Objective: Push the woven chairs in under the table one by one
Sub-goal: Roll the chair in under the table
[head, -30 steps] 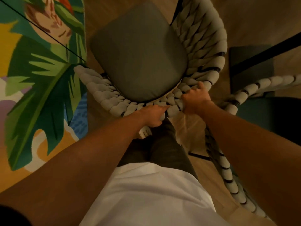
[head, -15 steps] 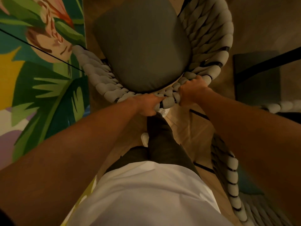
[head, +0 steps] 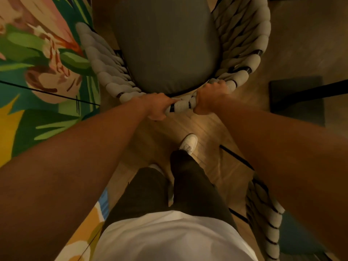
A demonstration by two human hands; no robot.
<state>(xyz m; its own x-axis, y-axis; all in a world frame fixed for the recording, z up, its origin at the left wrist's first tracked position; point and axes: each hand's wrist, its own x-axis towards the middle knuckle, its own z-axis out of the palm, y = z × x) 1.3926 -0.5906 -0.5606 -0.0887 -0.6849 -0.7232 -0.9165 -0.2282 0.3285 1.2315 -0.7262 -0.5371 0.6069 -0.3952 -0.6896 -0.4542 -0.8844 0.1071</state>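
A woven chair (head: 244, 40) with thick pale rope arms and a grey-green seat cushion (head: 165, 46) stands straight ahead of me, seen from above. My left hand (head: 157, 106) grips the top of its rope backrest left of centre. My right hand (head: 211, 98) grips the same backrest rail just to the right, fingers curled over it. A short stretch of rope shows between the two hands. The table is not in sight in this frame.
A bright leaf-patterned rug (head: 37, 72) covers the floor on the left. A second woven chair (head: 267, 213) stands at my lower right, close to my right arm. A dark seat (head: 297, 98) lies at the right. My legs and a white shoe (head: 188, 143) are on the wooden floor below.
The chair has slid forward, away from me, with both hands still gripping its backrest. I have stepped after it, and the second chair has dropped to the lower right.
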